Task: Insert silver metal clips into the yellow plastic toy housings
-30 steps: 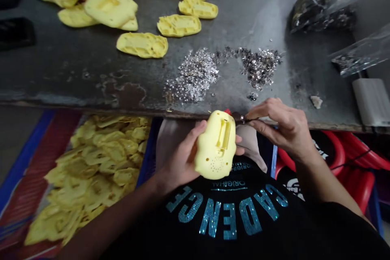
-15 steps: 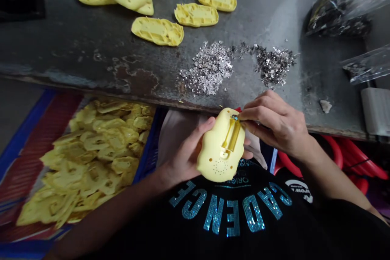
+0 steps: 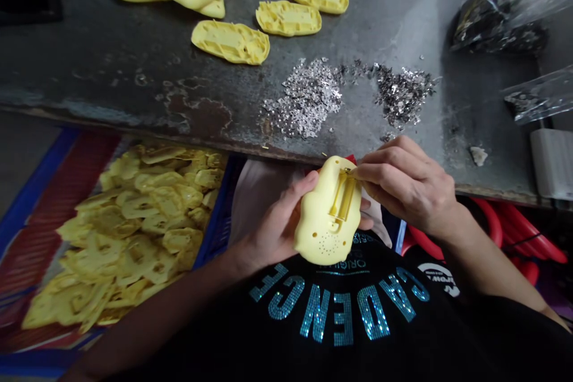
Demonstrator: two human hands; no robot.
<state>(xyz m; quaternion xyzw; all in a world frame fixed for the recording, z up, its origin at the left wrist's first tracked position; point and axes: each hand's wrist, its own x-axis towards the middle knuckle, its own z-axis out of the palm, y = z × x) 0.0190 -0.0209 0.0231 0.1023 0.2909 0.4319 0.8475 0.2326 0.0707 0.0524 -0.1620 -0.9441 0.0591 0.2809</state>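
Note:
My left hand is wrapped round a yellow plastic shell, its thumb along the left edge and fingertips showing at the right. The shell has a long battery slot, screw holes and a patch of small dots. At the slot's top end my right hand is closed in a pinch; whatever its fingertips hold is hidden. A little metal shows in the slot there. Just beyond, on the bench, lie a pile of shiny small metal pieces and a darker metal pile.
Yellow half shells lie across the far side of the metal bench. A blue and red crate with many yellow parts stands at lower left. Plastic bags of dark parts and a white block are at right.
The yellow shell has shifted slightly right and turned a little in my left hand. My right fingertips stay at the slot's top end; the bluish glint there is gone.

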